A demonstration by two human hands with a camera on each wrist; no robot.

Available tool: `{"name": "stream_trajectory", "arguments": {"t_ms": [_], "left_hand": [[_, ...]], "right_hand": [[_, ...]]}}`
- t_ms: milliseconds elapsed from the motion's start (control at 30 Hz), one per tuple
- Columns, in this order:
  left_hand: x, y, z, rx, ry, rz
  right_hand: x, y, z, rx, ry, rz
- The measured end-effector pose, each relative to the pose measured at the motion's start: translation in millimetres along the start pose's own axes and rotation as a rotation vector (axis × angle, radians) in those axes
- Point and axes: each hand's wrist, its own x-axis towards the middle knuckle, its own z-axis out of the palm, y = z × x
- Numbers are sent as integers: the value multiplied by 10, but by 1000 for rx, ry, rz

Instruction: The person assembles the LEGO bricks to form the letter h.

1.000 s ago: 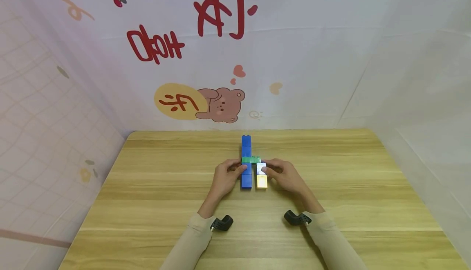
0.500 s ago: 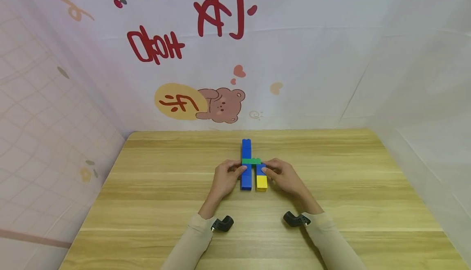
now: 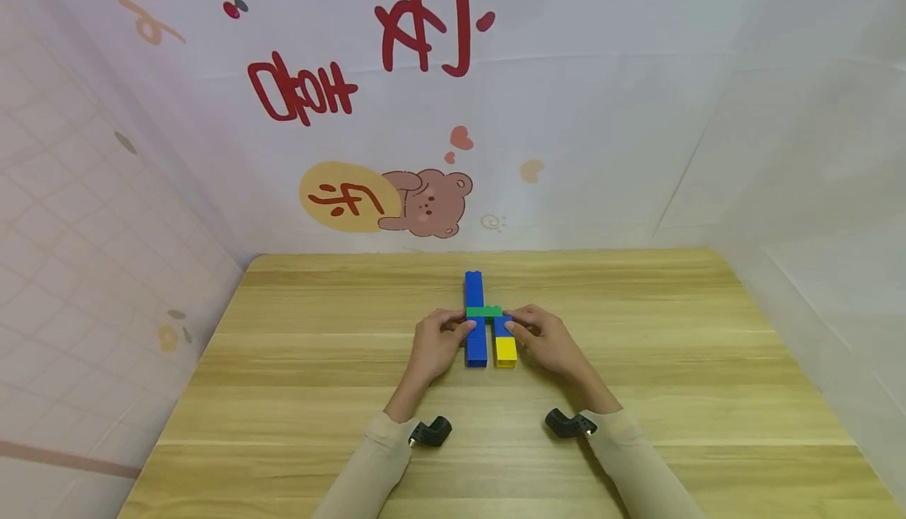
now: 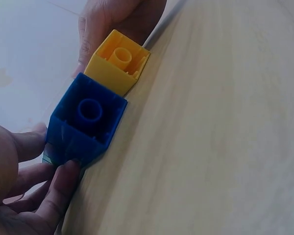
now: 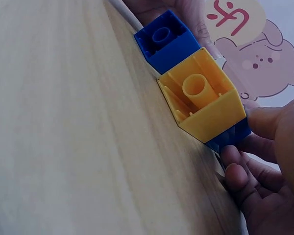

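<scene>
In the head view, several toy building bricks are joined into an h shape. A long blue column (image 3: 476, 348) stands on its left side, crossed by a green brick (image 3: 484, 312). From the green brick's right end, a blue brick (image 3: 500, 323) and a yellow brick (image 3: 506, 347) form a short leg. My left hand (image 3: 436, 340) grips the column just below the green brick, thumb on top. My right hand (image 3: 546, 336) pinches the short leg at its blue brick. Both wrist views show the hollow ends of the yellow brick (image 5: 206, 93) and the blue column (image 4: 88, 110) facing the camera.
The bricks are over a wood-grain table (image 3: 495, 456). Behind it rises a white cloth backdrop (image 3: 602, 126) with red characters and a printed bear (image 3: 432, 204). A black wrist device (image 3: 430, 431) sits at each sleeve cuff.
The joined bricks have tilted: the column's far end shows lower in the view, the hollow near ends have come into sight, and the glare on the yellow brick has gone. Both hands keep their hold.
</scene>
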Motion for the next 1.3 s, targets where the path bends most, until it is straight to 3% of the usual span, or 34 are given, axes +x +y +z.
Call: {"name": "stream_trajectory", "arguments": {"t_ms": [267,533,800,1033,1300], "left_hand": [[29,-8,-27,-57,-8,-18],[86,-19,-163,-68,-29,8],[119,-88,-354,-47,26,37],[92,-107,-555,9,76,44],[52,-89,-845,48,50,45]], "right_hand": [[30,31,2,18,7,8],[28,52,-60,56,-7,-15],[14,58,-165,34,-16,17],[4,76,-289,-4,8,-11],[-30,76,-528,-56,44,-59]]}}
